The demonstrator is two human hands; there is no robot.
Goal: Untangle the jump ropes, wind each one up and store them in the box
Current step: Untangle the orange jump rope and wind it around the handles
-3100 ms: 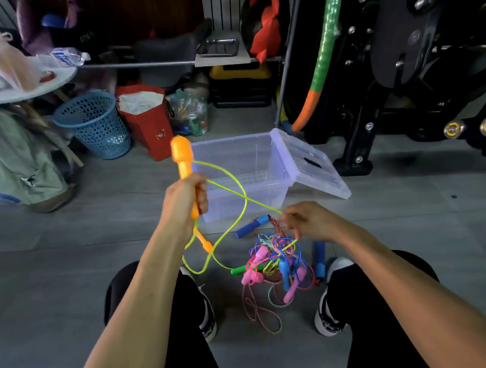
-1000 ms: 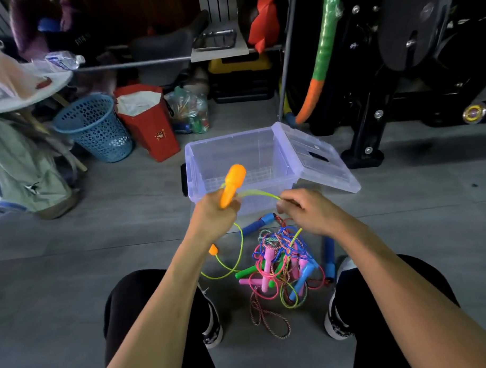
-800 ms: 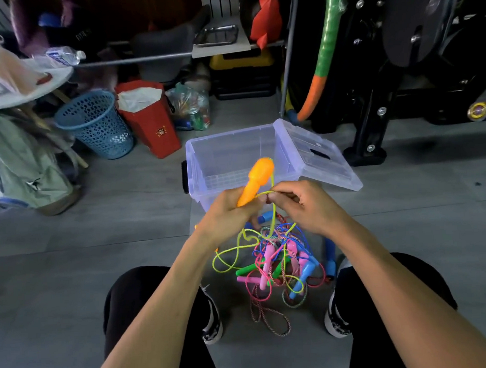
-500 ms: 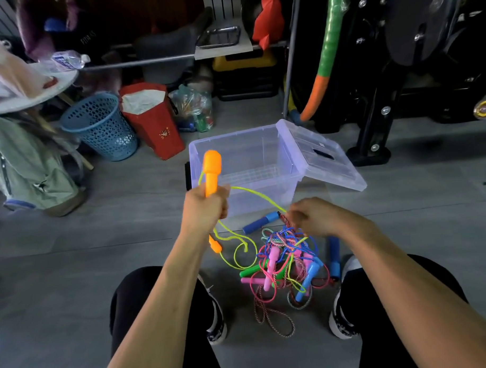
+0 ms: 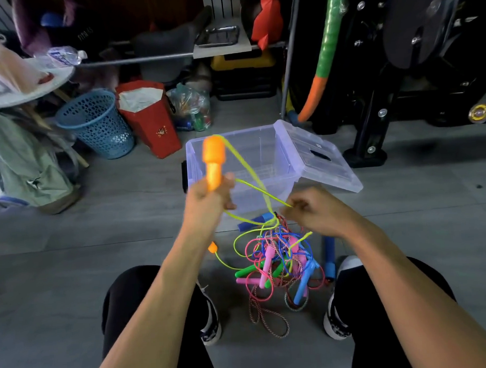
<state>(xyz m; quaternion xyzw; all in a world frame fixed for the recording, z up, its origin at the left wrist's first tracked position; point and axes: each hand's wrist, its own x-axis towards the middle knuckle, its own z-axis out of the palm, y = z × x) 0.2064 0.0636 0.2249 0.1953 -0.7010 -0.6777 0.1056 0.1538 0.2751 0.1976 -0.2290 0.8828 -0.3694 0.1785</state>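
The left hand (image 5: 208, 201) is gripping an orange plastic jump-rope handle (image 5: 213, 164) and holding it upright, at about 11 o'clock from the rope pile. Its grip is wrapping tight around the handle's lower part. The thin yellow-green rope (image 5: 251, 185) is running from the top of that handle down toward the right hand (image 5: 316, 213), which is pinching the rope between curled fingers, just above the pile. The second orange handle (image 5: 212, 247) of this rope is hanging below the left wrist.

The tangled pile of coloured jump ropes (image 5: 277, 262) is lying on the grey floor (image 5: 127, 229) between the person's two feet. The clear plastic box (image 5: 263, 155) is sitting at 12 o'clock from the pile, with its lid (image 5: 318, 159) hanging open to 3 o'clock. The box is looking empty, so no rope is stored yet.

The job is only starting, I think. The yellow-green rope is partly pulled free and partly stuck in the pile. It is waiting to be wound up, and all the others are waiting to be untangled.

Counting what is showing: one box, two orange handles, about two pink handles, about two green ones, and some blue ones, at least three. The ropes are looking like five or six, but the knot is hiding too much to be sure.
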